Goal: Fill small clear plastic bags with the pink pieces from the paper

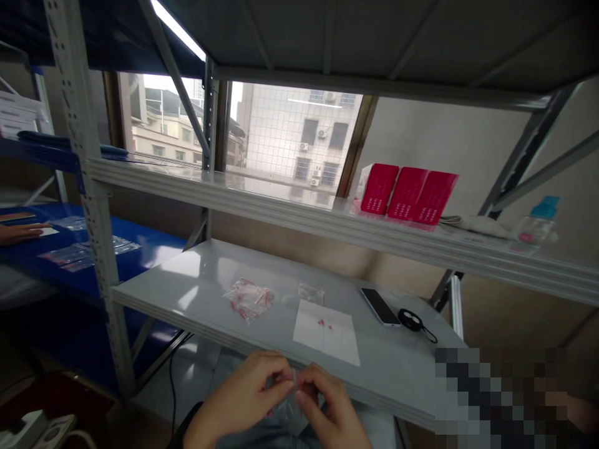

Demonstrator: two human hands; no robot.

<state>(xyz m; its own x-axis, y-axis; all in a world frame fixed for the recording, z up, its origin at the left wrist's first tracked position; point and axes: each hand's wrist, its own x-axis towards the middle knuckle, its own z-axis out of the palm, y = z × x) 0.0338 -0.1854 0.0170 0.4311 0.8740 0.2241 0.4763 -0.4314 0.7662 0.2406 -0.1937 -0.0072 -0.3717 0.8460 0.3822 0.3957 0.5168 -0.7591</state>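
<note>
Left hand (257, 390) and right hand (330, 402) pinch a bag (292, 415), clear, glossy, limp, before the shelf (384, 380); it points downward from the grip, long axis likewise. Beyond: white paper (322, 346); farther, 3 red boxes (406, 193).

A grey metal shelving rack fills the room's view. Its lower shelf (206, 305) has a smooth, glossy top, with patches of daylight shining near the back left corner. Above runs a middle shelf (281, 209) with a ribbed front edge, and overhead is the dark underside of a top shelf (374, 37). A perforated post (96, 206) stands at the lower shelf's front left corner; beyond its left edge is a blue surface (150, 240). Behind the rack, a brown-framed window (294, 137) shows a pale tiled building (276, 125) with air conditioners. Right of it is a plain greyish wall (435, 137). A bright strip of light (180, 28) shows at upper left.
</note>
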